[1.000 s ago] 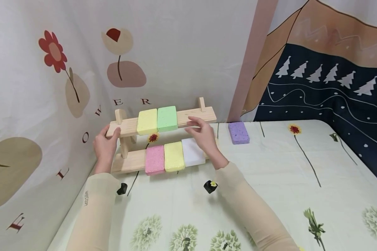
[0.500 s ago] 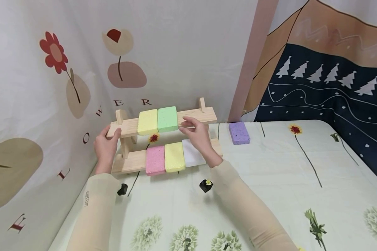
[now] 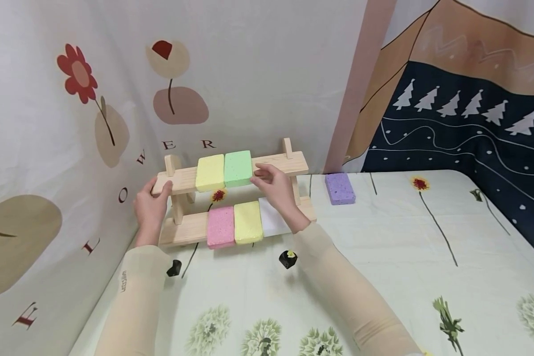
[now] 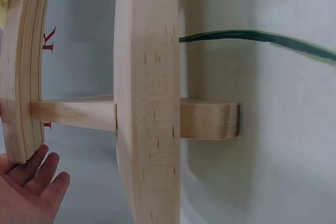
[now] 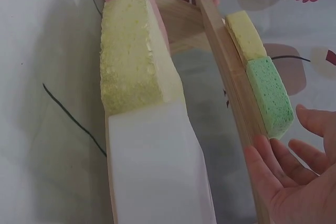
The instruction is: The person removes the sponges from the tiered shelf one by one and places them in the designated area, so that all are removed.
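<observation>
green sponge (image 3: 238, 168) sits just beside the spread right grip (image 3: 276, 190), the left grip (image 3: 150, 207) pinching the wooden rack (image 3: 184, 179) end.

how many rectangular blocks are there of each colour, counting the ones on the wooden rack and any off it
yellow rectangular sponges: 2
green rectangular sponge: 1
pink rectangular sponge: 1
white smooth rectangular block, material unclear: 1
purple rectangular sponge: 1
total: 6
</observation>
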